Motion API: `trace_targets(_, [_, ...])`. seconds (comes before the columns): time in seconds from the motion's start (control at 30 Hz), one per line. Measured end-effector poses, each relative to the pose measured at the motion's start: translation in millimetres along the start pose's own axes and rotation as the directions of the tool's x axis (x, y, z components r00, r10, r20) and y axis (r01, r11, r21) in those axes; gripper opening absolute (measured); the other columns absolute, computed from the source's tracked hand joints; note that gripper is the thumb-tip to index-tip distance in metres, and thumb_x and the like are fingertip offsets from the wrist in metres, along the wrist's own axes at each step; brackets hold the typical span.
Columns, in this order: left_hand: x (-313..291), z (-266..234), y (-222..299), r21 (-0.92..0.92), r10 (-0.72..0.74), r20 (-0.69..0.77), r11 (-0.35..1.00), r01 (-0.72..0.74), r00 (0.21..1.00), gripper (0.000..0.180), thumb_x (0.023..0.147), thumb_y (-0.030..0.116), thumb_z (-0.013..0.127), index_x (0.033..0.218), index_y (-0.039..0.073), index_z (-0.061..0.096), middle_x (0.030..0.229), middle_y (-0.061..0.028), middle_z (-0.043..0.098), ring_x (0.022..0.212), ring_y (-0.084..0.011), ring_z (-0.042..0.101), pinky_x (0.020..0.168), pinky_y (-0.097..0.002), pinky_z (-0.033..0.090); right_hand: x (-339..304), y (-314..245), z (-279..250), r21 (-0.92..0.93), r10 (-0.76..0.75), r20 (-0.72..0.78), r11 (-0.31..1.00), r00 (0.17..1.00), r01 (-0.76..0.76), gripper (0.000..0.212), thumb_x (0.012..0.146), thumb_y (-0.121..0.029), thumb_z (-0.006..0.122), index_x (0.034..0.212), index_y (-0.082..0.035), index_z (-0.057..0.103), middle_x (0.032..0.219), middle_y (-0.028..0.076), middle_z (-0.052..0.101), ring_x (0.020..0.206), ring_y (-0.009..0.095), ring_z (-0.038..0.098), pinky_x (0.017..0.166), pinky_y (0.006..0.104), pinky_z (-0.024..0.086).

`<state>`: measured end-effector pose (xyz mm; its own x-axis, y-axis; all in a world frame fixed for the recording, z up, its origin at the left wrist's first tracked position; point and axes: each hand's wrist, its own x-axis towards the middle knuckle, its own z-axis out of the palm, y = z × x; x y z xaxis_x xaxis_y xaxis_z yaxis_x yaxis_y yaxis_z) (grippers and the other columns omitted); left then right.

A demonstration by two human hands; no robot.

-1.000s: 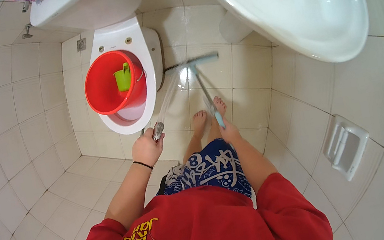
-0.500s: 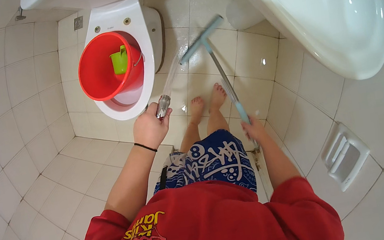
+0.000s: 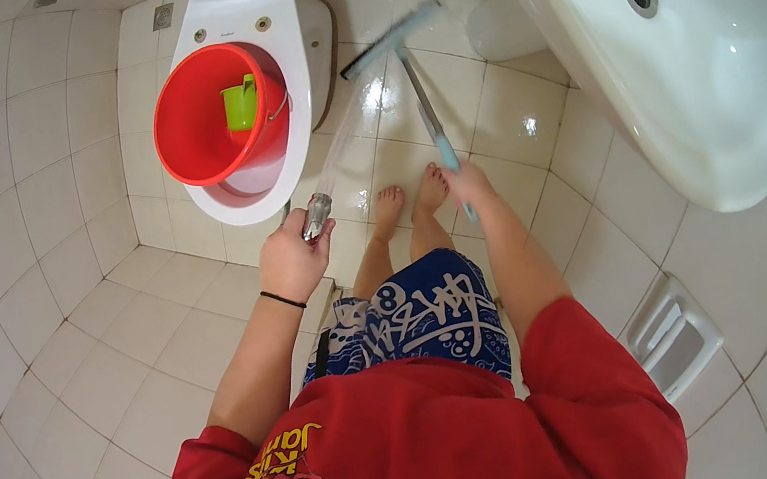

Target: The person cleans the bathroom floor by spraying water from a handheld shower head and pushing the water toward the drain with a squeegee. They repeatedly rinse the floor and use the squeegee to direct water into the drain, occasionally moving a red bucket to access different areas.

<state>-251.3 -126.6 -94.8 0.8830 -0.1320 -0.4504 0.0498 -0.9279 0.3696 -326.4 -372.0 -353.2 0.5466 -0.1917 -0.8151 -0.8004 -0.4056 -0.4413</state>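
My left hand [image 3: 297, 263] is closed around a silver spray nozzle [image 3: 318, 216], just in front of the toilet. Water streams from it toward the wet floor ahead. In my right hand [image 3: 468, 183] is the pale blue grip of a squeegee [image 3: 421, 96], its grey shaft slanting away from me. The squeegee's wide head lies at the far floor, between the toilet base and the sink pedestal, and looks blurred.
A red bucket [image 3: 191, 119] holding a green dipper [image 3: 240, 105] sits tilted on the white toilet [image 3: 297, 61]. The white sink [image 3: 683, 88] juts out at right. A soap dish [image 3: 676, 338] is set in the right wall. My bare feet stand on the tiles.
My right hand has moved forward, away from my body, pushing the squeegee farther out. The left hand still holds the running nozzle. The view has shifted slightly.
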Motion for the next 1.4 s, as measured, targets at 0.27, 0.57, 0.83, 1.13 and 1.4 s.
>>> trace_targets(0.27, [-2.2,-12.5,4.7,-0.075,-0.043,-0.083,0.997,0.037,0.996,0.027,0.077,0.026,0.065,0.075,0.003,0.051,0.059,-0.0186,0.056,0.057,-0.0375,0.057,0.051,-0.0425,0.045,35.6,-105.3,-70.6,0.176,-0.047,0.159,0.984,0.986,0.019,0.022,0.083,-0.021,0.052,0.077,0.000,0.053,0.057,0.009,0.053,0.043,0.019,0.052,0.040,0.0328,0.043])
trace_targets(0.57, [-5.3,-19.8,0.6,-0.258,0.004,-0.126,0.966,-0.037,0.992,0.027,0.076,0.023,0.068,0.072,0.004,0.050,0.055,-0.0154,0.053,0.050,-0.0330,0.054,0.047,-0.0367,0.043,-11.4,-130.3,-69.7,0.812,0.241,0.263,0.467,0.934,-0.349,0.009,0.085,-0.012,0.049,0.079,-0.007,0.044,0.065,0.003,0.046,0.048,0.014,0.043,0.041,0.0279,0.038])
trace_targets(0.83, [2.7,-61.1,11.5,-0.551,-0.062,-0.098,0.834,-0.002,0.993,0.020,0.073,0.017,0.070,0.072,0.002,0.057,0.053,-0.0095,0.051,0.044,-0.0189,0.048,0.046,-0.0286,0.039,39.4,-229.6,11.4,0.854,0.023,0.382,0.375,0.924,-0.362,0.006,0.079,-0.005,0.049,0.075,-0.006,0.046,0.060,0.006,0.043,0.048,0.018,0.044,0.041,0.0324,0.037])
trace_targets(1.13, [83.8,-97.4,6.6,-0.574,0.141,0.016,0.812,-0.106,0.990,0.022,0.073,0.020,0.068,0.075,0.001,0.059,0.054,-0.0132,0.052,0.046,-0.0247,0.048,0.048,-0.0308,0.041,5.5,-206.1,-39.1,0.923,0.347,0.265,0.178,0.899,-0.341,0.017,0.085,-0.019,0.047,0.072,-0.009,0.044,0.056,0.002,0.043,0.043,0.014,0.041,0.037,0.0268,0.036])
trace_targets(1.4, [127.0,-134.9,-16.7,-0.556,0.095,0.052,0.829,-0.050,0.994,0.026,0.075,0.025,0.067,0.076,0.001,0.057,0.061,-0.0182,0.055,0.057,-0.0339,0.056,0.052,-0.0351,0.044,59.2,-330.5,41.3,0.632,0.204,0.383,0.654,0.901,-0.417,0.016,0.081,-0.017,0.046,0.068,-0.006,0.049,0.056,0.007,0.048,0.045,0.020,0.048,0.040,0.0330,0.039])
